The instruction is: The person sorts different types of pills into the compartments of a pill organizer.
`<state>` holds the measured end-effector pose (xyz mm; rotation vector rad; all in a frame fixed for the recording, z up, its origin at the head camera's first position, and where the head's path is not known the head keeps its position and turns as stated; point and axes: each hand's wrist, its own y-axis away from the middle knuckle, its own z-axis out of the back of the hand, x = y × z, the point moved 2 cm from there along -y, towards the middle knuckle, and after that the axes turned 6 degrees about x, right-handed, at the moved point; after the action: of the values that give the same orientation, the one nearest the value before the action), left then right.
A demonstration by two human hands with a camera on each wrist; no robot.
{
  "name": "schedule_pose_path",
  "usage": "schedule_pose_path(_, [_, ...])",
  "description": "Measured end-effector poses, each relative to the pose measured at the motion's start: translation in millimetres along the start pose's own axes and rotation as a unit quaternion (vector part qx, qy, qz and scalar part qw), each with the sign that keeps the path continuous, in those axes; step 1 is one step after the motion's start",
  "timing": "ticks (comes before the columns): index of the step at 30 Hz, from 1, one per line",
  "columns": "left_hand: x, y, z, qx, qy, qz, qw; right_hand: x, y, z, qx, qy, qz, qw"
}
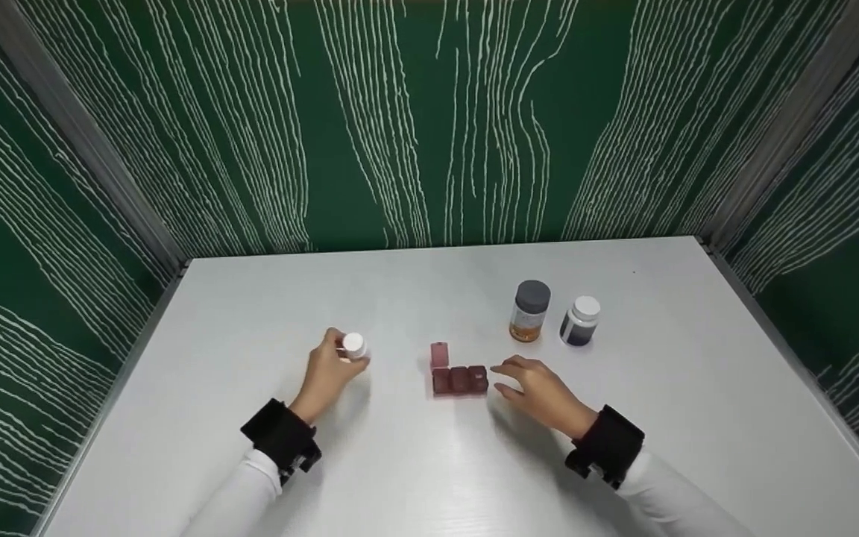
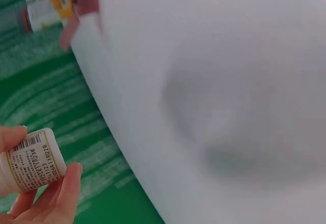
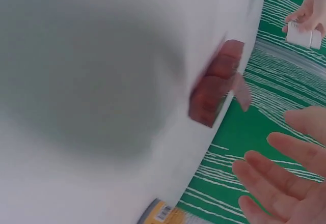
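My left hand (image 1: 329, 371) grips a small white pill bottle (image 1: 354, 344) between thumb and fingers, left of the middle of the table. In the left wrist view the bottle (image 2: 34, 162) shows a printed label with a barcode. A dark red, see-through pill organizer (image 1: 460, 380) lies at the middle, its leftmost lid (image 1: 439, 354) raised at the back. Beside its right end is my right hand (image 1: 541, 391), fingers spread and loosely bent, holding nothing. The right wrist view shows these fingers (image 3: 285, 175) apart from the organizer (image 3: 216, 84).
Behind the right hand stand a bottle with a dark grey cap (image 1: 530, 312) and orange label part, and a white-capped dark bottle (image 1: 580, 321). The white table (image 1: 414, 470) is bounded by green panels (image 1: 429, 134) with white wavy lines at the back and sides.
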<state>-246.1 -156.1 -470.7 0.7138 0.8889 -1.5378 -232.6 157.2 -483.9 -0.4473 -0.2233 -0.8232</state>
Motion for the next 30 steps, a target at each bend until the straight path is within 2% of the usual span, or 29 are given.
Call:
schedule_pose_path(3, [-23.6, 7.4, -27.9, 0.033, 0.015, -0.063, 0.9973, 13, -7, 3, -0.013, -0.033, 0.009, 0.999])
schedule_pose_path(6, [-40.6, 15.5, -52.2, 0.054, 0.022, -0.119, 0.9912, 28, -12, 6, -0.034, -0.063, 0.025, 0.997])
schedule_pose_path(10, [-52.2, 25.5, -78.5, 0.067, 0.022, -0.158, 0.9849, 46, -17, 8, -0.054, -0.078, 0.043, 0.995])
schedule_pose_path(14, [-58.1, 34.6, -97.8, 0.074, 0.009, -0.171, 0.9825, 54, -17, 8, -0.069, -0.093, 0.024, 0.993])
schedule_pose_path(18, [-58.4, 39.6, -111.6, 0.076, -0.014, -0.17, 0.9824, 53, -15, 5, -0.079, -0.106, -0.003, 0.991])
schedule_pose_path(21, [-53.4, 40.1, -119.6, 0.078, -0.032, -0.175, 0.9811, 49, -13, 0, -0.065, -0.101, -0.017, 0.993])
schedule_pose_path(24, [-46.2, 38.7, -125.6, 0.076, -0.043, -0.192, 0.9775, 44, -13, -8, -0.042, -0.09, -0.031, 0.995])
schedule_pose_path(25, [-37.0, 35.5, -131.2, 0.069, -0.047, -0.209, 0.9743, 42, -13, -11, -0.036, -0.085, -0.035, 0.995])
schedule_pose_path(28, [-30.9, 33.0, -135.2, 0.061, -0.057, -0.232, 0.969, 38, -14, -19, -0.027, -0.078, -0.048, 0.995])
schedule_pose_path(30, [-28.1, 31.2, -137.5, 0.064, -0.074, -0.227, 0.969, 36, -14, -24, -0.023, -0.077, -0.055, 0.995])
